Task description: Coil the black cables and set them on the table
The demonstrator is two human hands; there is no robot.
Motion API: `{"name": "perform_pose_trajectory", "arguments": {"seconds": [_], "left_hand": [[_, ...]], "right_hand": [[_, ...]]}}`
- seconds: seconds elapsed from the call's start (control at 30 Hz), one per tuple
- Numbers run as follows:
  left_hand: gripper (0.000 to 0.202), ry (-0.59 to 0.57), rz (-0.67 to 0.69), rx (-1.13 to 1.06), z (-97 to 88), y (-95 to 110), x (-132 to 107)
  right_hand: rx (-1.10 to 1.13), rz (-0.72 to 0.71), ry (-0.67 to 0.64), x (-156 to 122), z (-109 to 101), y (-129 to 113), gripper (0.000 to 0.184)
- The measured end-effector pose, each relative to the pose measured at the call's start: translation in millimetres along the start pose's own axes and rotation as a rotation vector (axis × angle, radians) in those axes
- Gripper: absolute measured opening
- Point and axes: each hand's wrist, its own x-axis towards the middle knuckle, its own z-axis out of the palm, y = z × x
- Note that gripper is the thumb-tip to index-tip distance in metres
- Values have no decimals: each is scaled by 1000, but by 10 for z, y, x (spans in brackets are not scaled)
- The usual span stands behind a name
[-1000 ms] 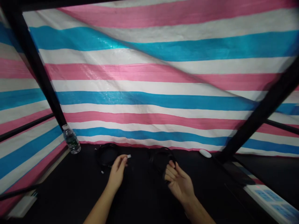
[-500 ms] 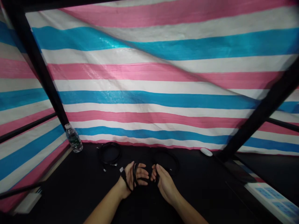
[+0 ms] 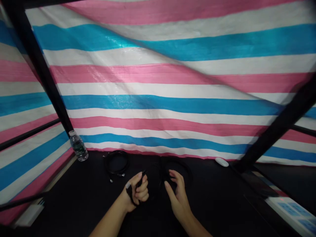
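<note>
My left hand (image 3: pixel 138 192) is closed around a black cable (image 3: pixel 130 193), whose light-coloured connector sticks out near the wrist. Loops of this cable pass through the curled fingers, and part of it is hidden by them. To the right, my right hand (image 3: pixel 178 194) is held with thumb and fingers apart, and nothing shows between them. Just beyond its fingertips, another dark coiled cable (image 3: pixel 189 171) lies on the black table (image 3: pixel 209 197); its outline is hard to make out against the surface.
A coiled black cable (image 3: pixel 117 171) with light plug ends lies at the back left. Near the left post stands a clear water bottle (image 3: pixel 78 146). A white mouse (image 3: pixel 221 162) rests at the back right, and a white power strip (image 3: pixel 293 212) lies at the right edge. Striped sheeting (image 3: pixel 158 105) hangs behind.
My left hand has closed its fingers round the cable, which was looped over the open palm. My right hand has moved slightly right and spread its fingers. The view has shifted a little.
</note>
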Motion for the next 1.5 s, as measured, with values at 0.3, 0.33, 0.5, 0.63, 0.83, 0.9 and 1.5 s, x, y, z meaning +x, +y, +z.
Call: {"name": "perform_pose_trajectory", "arguments": {"seconds": [0.3,0.33,0.5,0.63,0.83,0.9,1.5], "left_hand": [[29,60,158,155,629,-77,-321],[28,104,174,170,705,-55,-372],[30,238,152,276,931,74,-558],[29,314,154,332,987,139,-627],[30,387,204,474,959,303,-800],[29,397,244,506,919,388,-888],[50,558,329,191,962,522,-1201]], "right_hand": [[-94,42,-427,-609,46,-400,60],[-104,80,-431,-669,60,-394,63],[-193,154,-561,-698,32,-523,62],[-124,74,-595,-579,8,-918,37],[56,283,-358,-451,-135,-1201,56],[72,329,-254,-378,-258,-1169,56],[157,455,-545,-112,-627,-1358,54]]}}
